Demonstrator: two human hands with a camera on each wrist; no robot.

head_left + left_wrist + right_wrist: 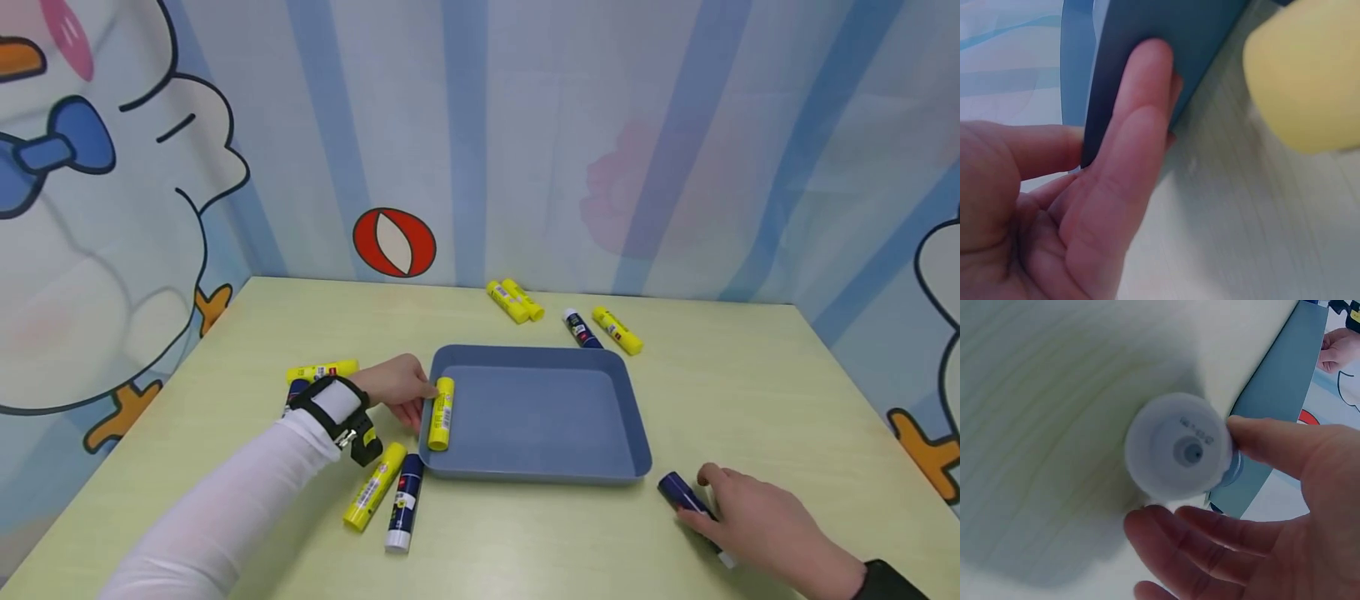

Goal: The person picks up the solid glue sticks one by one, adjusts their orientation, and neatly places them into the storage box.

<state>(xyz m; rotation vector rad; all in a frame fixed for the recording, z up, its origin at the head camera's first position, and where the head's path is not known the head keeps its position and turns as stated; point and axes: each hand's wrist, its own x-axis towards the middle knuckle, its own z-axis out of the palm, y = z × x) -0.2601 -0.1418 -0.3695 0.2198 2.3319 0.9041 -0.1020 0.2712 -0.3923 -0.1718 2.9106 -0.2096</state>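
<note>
The right hand [772, 521] grips a dark blue stick [681, 492]. A yellow stick [375, 487] and a white-ended stick [405, 502] lie on the worktop [750, 392], closer than the left hand [397, 387], which pinches the side of the blue tray [540, 417]. Another yellow stick [442, 414] lies in it, right by that hand. Past both hands lie more sticks [617, 331].

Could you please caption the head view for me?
Left hand grips a tray; right hand holds a blue glue stick beside it.
</note>
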